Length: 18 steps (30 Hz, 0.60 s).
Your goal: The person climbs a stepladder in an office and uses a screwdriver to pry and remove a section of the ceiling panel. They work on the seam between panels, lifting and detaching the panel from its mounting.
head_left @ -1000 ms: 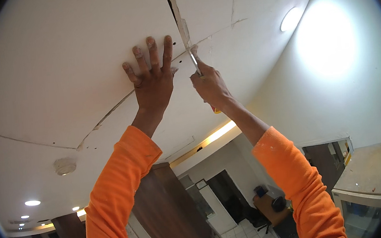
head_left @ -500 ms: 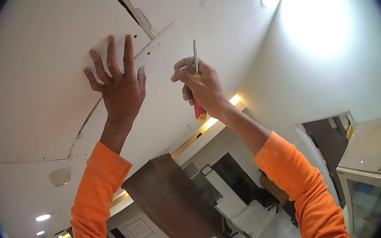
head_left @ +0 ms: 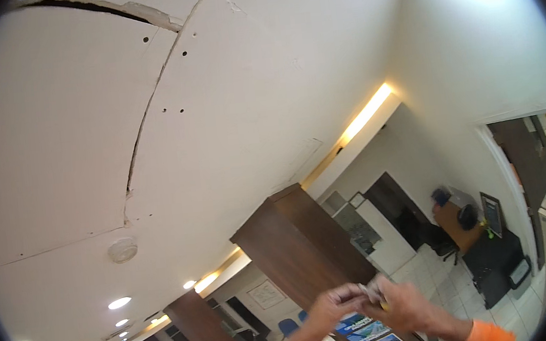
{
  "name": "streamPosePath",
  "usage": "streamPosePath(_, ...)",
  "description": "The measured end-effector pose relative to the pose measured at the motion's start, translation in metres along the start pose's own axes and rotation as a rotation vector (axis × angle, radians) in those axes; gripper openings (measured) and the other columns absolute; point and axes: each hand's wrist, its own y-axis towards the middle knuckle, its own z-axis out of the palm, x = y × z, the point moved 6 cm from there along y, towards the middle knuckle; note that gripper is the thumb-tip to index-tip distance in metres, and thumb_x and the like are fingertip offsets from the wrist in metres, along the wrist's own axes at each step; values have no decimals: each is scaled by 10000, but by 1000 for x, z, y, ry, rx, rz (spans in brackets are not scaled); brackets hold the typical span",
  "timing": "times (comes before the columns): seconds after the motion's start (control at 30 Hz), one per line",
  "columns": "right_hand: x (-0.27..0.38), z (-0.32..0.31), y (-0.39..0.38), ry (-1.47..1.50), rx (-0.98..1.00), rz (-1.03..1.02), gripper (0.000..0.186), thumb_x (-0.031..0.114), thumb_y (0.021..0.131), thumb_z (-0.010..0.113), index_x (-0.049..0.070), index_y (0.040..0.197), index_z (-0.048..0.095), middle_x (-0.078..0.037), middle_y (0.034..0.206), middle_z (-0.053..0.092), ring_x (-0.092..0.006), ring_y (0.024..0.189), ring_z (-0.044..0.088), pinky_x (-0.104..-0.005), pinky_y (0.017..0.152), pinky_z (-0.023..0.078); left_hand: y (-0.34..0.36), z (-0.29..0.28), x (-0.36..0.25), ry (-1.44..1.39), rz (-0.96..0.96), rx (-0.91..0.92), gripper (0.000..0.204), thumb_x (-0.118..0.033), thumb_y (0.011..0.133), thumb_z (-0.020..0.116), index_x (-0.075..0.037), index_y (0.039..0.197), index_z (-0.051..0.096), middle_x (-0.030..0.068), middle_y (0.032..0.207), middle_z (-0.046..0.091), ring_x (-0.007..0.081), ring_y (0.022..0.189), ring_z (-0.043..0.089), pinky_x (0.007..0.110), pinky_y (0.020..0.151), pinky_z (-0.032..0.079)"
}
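Note:
Both hands are low in the head view, brought together in front of a brown column. My right hand [head_left: 408, 307] is closed around a screwdriver [head_left: 384, 306], of which only a bit of yellow handle shows between the fingers. Facing it, my left hand [head_left: 334, 305] has its fingers pinched together where the screwdriver's tip end is. Blur hides what the left fingers hold. Above them spreads the white ceiling [head_left: 234, 108], with an open crack [head_left: 141, 134] along a panel joint and several small dark holes [head_left: 185, 53] beside it.
A round ceiling fitting [head_left: 123, 250] sits near the joint's lower end. The brown column [head_left: 299, 240] rises close behind my hands. Farther off are a dark desk [head_left: 492, 261], a doorway [head_left: 516, 167] on the right and lit ceiling lamps [head_left: 119, 303] on the left.
My left hand has come off the ceiling, and my right hand has dropped with the screwdriver. Both have met low in the view. The view has shifted, showing more of the room.

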Motion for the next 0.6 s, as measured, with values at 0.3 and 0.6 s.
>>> streamPosePath(0.3,-144,109,-118,427,-479,355,342,330,917,756,37,1039,629,-172,759,663,-342,653,659,-441,613,538,-47,40,226,-584,-257,-305,220,-229,1017,700,-38,1124,677,97,1029,721,226,933,716,374,864,588)
streamPosePath(0.6,-265,310,-239,1492,-249,1140,271,324,1013,613,194,1237,693,-105,901,659,-273,634,628,-412,577,523,-95,27,342,-759,-195,-646,377,-304,1022,696,-55,1295,621,130,1209,694,285,1104,701,475,945,585)
